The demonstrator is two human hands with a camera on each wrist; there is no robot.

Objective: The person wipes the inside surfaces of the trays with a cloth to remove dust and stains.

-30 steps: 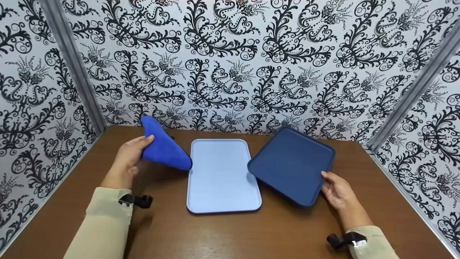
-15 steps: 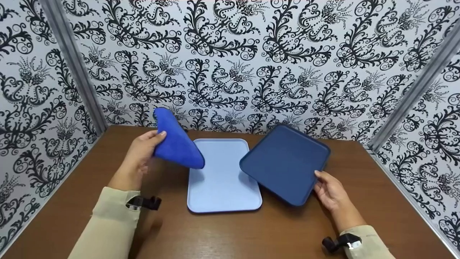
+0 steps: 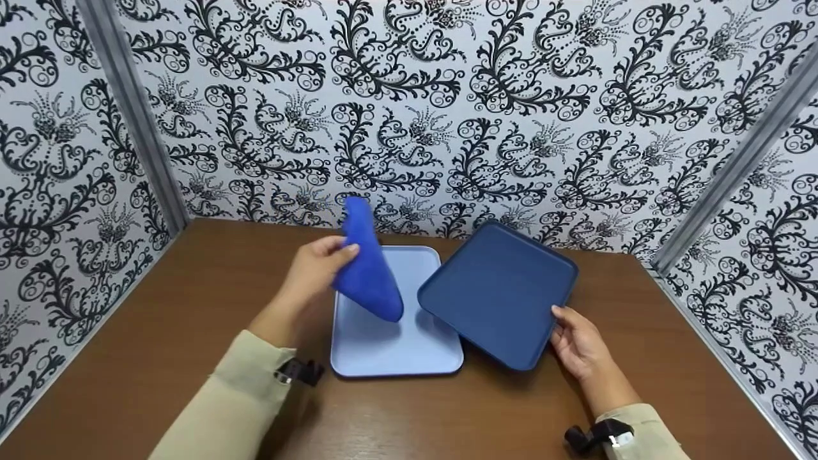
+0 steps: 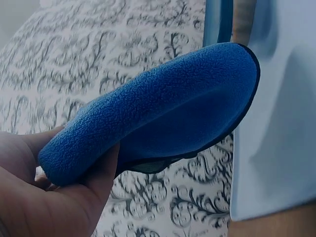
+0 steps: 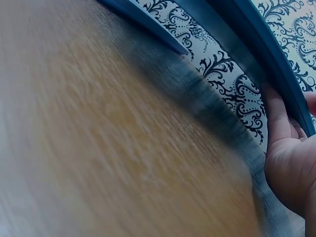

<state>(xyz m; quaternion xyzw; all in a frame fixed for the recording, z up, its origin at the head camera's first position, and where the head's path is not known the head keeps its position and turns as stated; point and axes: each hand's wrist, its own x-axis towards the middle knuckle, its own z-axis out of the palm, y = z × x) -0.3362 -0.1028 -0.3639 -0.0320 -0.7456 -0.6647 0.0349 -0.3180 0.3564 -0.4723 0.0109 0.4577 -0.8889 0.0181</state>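
Observation:
My left hand [image 3: 317, 268] pinches a folded blue cloth [image 3: 369, 271] between thumb and fingers, holding it up over the light blue tray [image 3: 409, 354]. In the left wrist view the cloth [image 4: 163, 103] looks fuzzy, with a dark edging along its fold. My right hand [image 3: 581, 345] grips the right edge of a dark blue tray [image 3: 501, 294], thumb on top and fingers beneath. That tray is tilted and raised, its left corner overlapping the light tray in the head view. From the right wrist, the dark tray's underside [image 5: 242, 39] shows above the tabletop.
Both trays are at a brown wooden table [image 3: 383, 415], the light one lying flat in the middle. Behind rises a wall [image 3: 409, 115] with black scroll patterns, and similar panels close in both sides. The dark tray casts a shadow on the table.
My left hand has carried the cloth rightward from beside the light tray to above it. My right hand and the dark tray have shifted slightly left.

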